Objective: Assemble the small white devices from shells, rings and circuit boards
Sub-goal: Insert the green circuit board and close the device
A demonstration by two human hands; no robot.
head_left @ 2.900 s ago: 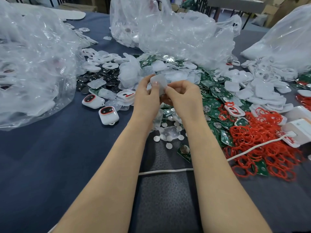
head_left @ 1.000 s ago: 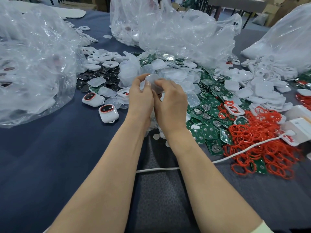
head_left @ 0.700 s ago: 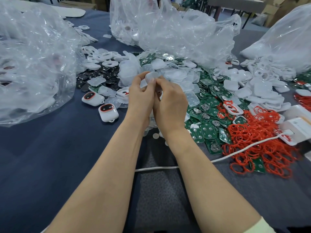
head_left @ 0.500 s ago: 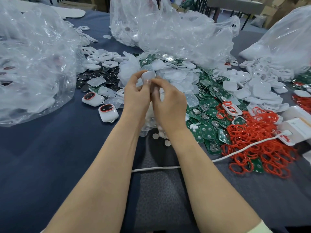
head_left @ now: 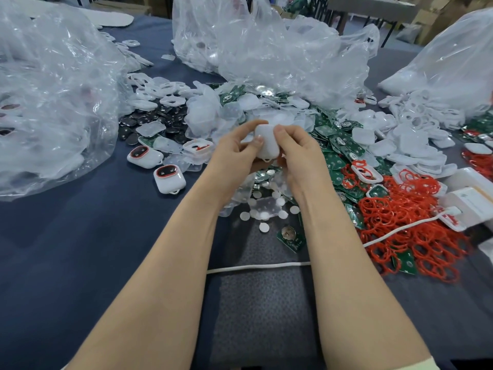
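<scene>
Moved: white shell (head_left: pixel 267 141) was shifted right, above the parts pile (head_left: pixel 338 153).
Left hand (head_left: pixel 234 153): shell was pinched.
Right hand (head_left: pixel 296 153): shell was gripped too.
Tip: even squeezing on both edges was judged best.

Work surface: one table (head_left: pixel 66 236) under a dark blue cloth, extending to every side of the left hand (head_left: pixel 234 153) and right hand (head_left: pixel 301 153). A grey textured mat (head_left: pixel 261 303) lies on it, nearer the viewer than both hands. Well beyond the right hand, past the far edge: a second grey-topped table (head_left: pixel 373 6) on dark legs, with brown cardboard boxes (head_left: pixel 437 12) beside it. Lighting even; no hard shadows.
</scene>
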